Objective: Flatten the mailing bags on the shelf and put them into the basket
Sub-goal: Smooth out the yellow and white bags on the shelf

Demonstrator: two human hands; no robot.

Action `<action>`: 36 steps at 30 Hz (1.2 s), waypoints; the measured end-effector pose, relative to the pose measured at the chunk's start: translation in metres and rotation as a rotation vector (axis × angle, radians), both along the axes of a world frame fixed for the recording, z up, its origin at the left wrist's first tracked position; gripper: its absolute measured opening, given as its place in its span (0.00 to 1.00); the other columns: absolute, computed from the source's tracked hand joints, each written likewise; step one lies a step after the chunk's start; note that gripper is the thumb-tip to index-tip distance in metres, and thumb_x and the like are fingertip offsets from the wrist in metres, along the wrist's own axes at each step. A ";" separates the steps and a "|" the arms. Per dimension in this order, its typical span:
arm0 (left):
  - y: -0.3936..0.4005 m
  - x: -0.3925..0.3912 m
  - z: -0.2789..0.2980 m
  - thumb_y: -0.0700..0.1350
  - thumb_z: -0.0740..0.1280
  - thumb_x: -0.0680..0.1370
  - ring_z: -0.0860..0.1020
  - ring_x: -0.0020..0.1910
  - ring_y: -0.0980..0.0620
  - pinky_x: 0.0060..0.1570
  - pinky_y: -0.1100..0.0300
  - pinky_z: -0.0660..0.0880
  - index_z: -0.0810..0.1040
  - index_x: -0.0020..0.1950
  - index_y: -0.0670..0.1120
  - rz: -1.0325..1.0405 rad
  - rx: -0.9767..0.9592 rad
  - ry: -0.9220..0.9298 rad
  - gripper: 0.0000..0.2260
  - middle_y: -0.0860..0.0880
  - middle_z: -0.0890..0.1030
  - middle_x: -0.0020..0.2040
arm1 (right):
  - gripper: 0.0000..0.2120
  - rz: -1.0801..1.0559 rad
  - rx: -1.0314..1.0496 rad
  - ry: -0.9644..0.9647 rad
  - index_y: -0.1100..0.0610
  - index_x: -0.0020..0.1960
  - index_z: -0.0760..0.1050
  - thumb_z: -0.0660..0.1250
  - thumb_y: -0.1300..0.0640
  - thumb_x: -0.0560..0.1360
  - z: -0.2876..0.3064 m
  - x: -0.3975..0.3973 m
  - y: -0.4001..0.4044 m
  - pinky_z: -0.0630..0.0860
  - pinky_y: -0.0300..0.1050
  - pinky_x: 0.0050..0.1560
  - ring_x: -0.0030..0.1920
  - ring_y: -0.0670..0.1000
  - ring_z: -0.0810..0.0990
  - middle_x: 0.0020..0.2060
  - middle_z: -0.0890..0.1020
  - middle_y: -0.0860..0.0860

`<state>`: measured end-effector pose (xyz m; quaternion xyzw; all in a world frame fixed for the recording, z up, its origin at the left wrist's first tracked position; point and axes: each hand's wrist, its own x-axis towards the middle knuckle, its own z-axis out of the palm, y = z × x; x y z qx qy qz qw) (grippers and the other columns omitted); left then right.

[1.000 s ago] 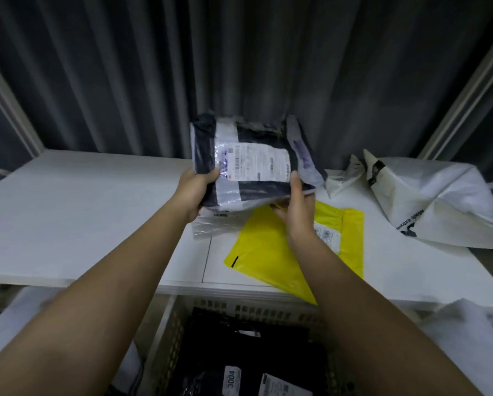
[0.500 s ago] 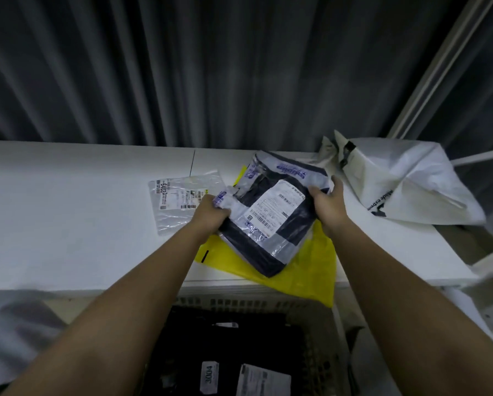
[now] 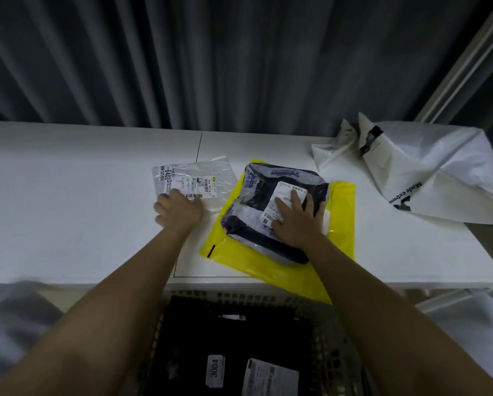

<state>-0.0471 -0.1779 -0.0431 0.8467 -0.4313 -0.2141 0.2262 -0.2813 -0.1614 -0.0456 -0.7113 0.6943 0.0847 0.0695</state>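
Observation:
A dark mailing bag (image 3: 268, 195) with clear wrap and a white label lies on a yellow mailing bag (image 3: 339, 247) on the white shelf (image 3: 68, 210). My right hand (image 3: 294, 221) presses flat on the dark bag with its fingers spread over the label. To the left lies a clear bag (image 3: 194, 178) with printed labels. My left hand (image 3: 176, 210) rests on its near edge, fingers loosely bent. Below the shelf's front edge stands the basket (image 3: 331, 361), holding dark bags with white labels.
A crumpled white mailing bag (image 3: 428, 170) with black print lies at the shelf's right end, a smaller white piece (image 3: 331, 150) beside it. A grey pleated curtain hangs behind the shelf. A metal frame post rises at the far right.
The dark bag came down from the air onto the yellow bag. My right hand went from gripping its edge to pressing on top. My left hand let go and moved left onto the clear bag.

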 end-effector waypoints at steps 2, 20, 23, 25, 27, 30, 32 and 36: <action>-0.001 0.022 -0.008 0.56 0.66 0.76 0.57 0.72 0.39 0.67 0.45 0.59 0.59 0.73 0.42 0.057 0.053 -0.002 0.32 0.39 0.58 0.73 | 0.29 0.025 0.010 0.053 0.42 0.78 0.44 0.47 0.39 0.80 -0.001 0.000 0.002 0.35 0.68 0.71 0.76 0.63 0.39 0.78 0.42 0.51; 0.006 0.059 0.026 0.42 0.65 0.77 0.76 0.55 0.41 0.54 0.51 0.75 0.71 0.63 0.39 0.135 -0.343 0.375 0.16 0.39 0.77 0.59 | 0.27 0.089 0.145 0.114 0.42 0.77 0.47 0.49 0.41 0.81 0.011 0.002 0.012 0.34 0.71 0.68 0.77 0.60 0.45 0.78 0.47 0.50; 0.017 0.050 0.067 0.40 0.63 0.78 0.76 0.53 0.46 0.50 0.50 0.78 0.70 0.63 0.44 -0.018 -0.554 0.551 0.14 0.45 0.76 0.56 | 0.28 0.052 -0.021 -0.142 0.46 0.76 0.56 0.57 0.43 0.79 0.023 0.008 0.009 0.40 0.69 0.71 0.76 0.57 0.53 0.77 0.55 0.51; 0.021 0.038 0.092 0.39 0.63 0.79 0.78 0.52 0.47 0.41 0.55 0.81 0.70 0.65 0.45 -0.109 -0.600 0.669 0.15 0.47 0.76 0.56 | 0.30 -0.048 -0.127 -0.539 0.50 0.77 0.57 0.59 0.42 0.79 0.039 0.015 0.008 0.48 0.62 0.73 0.75 0.55 0.56 0.76 0.59 0.51; 0.024 0.021 0.112 0.37 0.63 0.79 0.79 0.50 0.49 0.36 0.60 0.81 0.69 0.66 0.45 -0.174 -0.588 0.783 0.15 0.47 0.77 0.56 | 0.33 -0.173 -0.130 -0.975 0.51 0.77 0.55 0.61 0.40 0.78 0.063 0.024 0.011 0.60 0.54 0.71 0.74 0.54 0.61 0.75 0.61 0.52; 0.029 -0.003 0.130 0.37 0.63 0.79 0.80 0.49 0.49 0.35 0.60 0.81 0.71 0.64 0.45 -0.283 -0.485 0.897 0.13 0.46 0.79 0.56 | 0.30 -0.335 -0.138 -1.404 0.51 0.75 0.56 0.61 0.42 0.78 0.090 0.029 0.017 0.71 0.49 0.61 0.64 0.50 0.72 0.66 0.70 0.49; 0.033 -0.015 0.133 0.37 0.64 0.79 0.81 0.50 0.48 0.38 0.58 0.82 0.71 0.63 0.46 -0.342 -0.401 0.944 0.13 0.46 0.79 0.57 | 0.31 -0.417 -0.201 -1.581 0.51 0.73 0.60 0.63 0.38 0.75 0.098 0.022 0.018 0.74 0.51 0.61 0.62 0.50 0.75 0.64 0.73 0.48; 0.038 -0.025 0.136 0.36 0.65 0.78 0.81 0.51 0.48 0.43 0.55 0.81 0.72 0.63 0.47 -0.450 -0.259 0.931 0.15 0.47 0.80 0.57 | 0.21 -0.464 -0.341 -1.580 0.51 0.68 0.65 0.64 0.46 0.78 0.107 -0.007 0.028 0.77 0.34 0.44 0.50 0.45 0.80 0.55 0.78 0.47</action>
